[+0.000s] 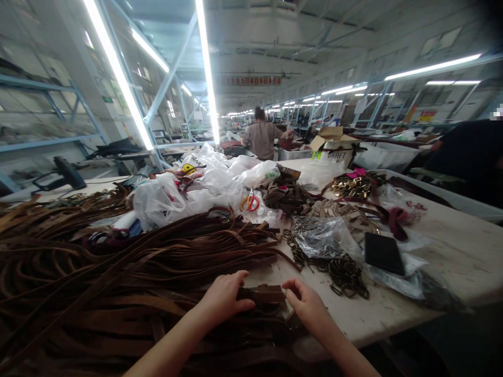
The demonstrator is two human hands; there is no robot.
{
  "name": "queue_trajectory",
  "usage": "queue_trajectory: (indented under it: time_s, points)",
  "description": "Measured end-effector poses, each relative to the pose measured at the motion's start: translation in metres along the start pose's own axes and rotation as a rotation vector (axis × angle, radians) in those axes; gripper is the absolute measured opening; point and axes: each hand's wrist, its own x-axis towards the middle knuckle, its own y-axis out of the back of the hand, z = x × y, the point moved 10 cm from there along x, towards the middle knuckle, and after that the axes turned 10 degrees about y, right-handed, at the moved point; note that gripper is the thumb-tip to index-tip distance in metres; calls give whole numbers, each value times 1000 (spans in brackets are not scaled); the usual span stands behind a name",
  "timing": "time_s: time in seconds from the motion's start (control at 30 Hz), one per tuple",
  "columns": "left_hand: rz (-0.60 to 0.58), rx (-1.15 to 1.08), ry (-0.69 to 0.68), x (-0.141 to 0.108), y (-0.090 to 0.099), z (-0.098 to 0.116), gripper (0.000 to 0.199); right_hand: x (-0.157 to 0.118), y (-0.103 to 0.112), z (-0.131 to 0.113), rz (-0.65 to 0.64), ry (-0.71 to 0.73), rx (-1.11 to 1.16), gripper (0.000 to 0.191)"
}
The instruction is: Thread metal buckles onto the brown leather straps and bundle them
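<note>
Close to the table's front edge, a short folded stretch of brown leather strap (pixel 267 296) lies between my two hands. My left hand (pixel 223 299) is curled round its left end, thumb below and fingers above. At the right end, my right hand (pixel 304 302) pinches with thumb and forefinger at the strap's edge; a small pale piece shows just under these fingertips. Brown leather straps (pixel 157 262) spread in a thick pile beneath and to the left of my left hand. Dark metal buckles (pixel 348 275) lie in a heap beyond my right hand.
Clear plastic bags (pixel 208 183), red-and-yellow scissors (pixel 250 202), gold-coloured hardware (pixel 351 186) and a black flat tablet-like object (pixel 384 253) cover the far side of the table (pixel 459 246). A cardboard box (pixel 334 140) stands behind. One person (pixel 261 137) is further back; another in dark clothes (pixel 471 157) is at right.
</note>
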Motion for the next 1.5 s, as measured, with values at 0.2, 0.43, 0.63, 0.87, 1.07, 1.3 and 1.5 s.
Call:
queue_trajectory:
  time_s: [0.2,0.43,0.63,0.87,1.07,1.3,1.5]
  points:
    - [-3,107,29,-5,-2,-35,23,10,2,-29,39,167,-239,28]
    - [29,97,87,-7,-4,-43,15,14,-77,-79,-280,378,-392,22]
    - [41,160,-85,-12,-9,-4,18,18,-82,-62,-313,319,-436,14]
    - [2,18,-15,2,-21,-6,10,19,-85,-65,-356,306,-447,15]
    - [-26,-37,23,3,-21,-15,12,21,-86,-67,-317,269,-571,17]
    - [-20,-47,13,2,-19,-10,14,18,-87,-66,-307,258,-568,23]
    - [106,194,57,14,1,-33,17,17,-77,-71,-259,334,-416,29]
